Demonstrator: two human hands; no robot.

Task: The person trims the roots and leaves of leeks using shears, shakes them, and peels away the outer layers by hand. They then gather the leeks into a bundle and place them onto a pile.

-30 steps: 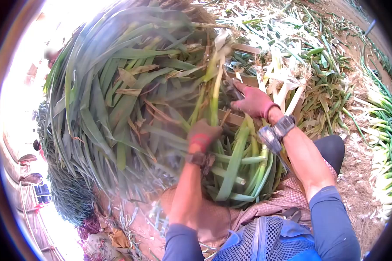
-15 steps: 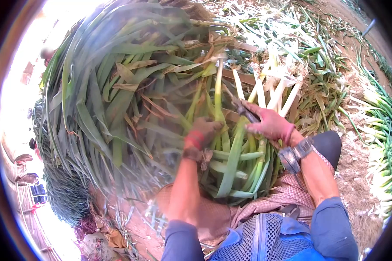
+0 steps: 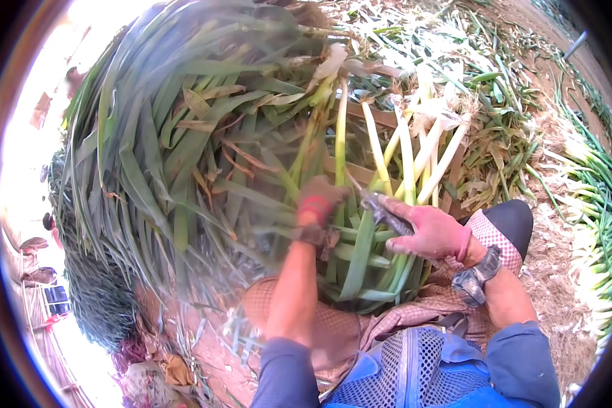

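My left hand [image 3: 323, 196], gloved and slightly blurred, is closed around a green onion [image 3: 315, 129] whose pale root end points up and away from me. To its right, my right hand [image 3: 425, 226], in a pinkish glove, grips a small knife [image 3: 381, 209] with a dark, wrapped-looking handle. A thin blade seems to stick out toward the upper left. Beyond the right hand lie several green onions with bare white stalks [image 3: 406, 153] and roots at the far end. Their green leaves [image 3: 360, 262] hang over my lap, under both hands.
A big heap of long green onion leaves [image 3: 163, 149] rises at my left. Stripped leaves [image 3: 496, 129] cover the ground at the back right. A row of green onions [image 3: 595, 224] lies along the right. A darker green pile [image 3: 98, 292] stands at the lower left.
My right hand has shifted slightly down and right with the knife, its fingers straighter. My left hand moved a little up, and the pale root end of a green onion now shows above it.
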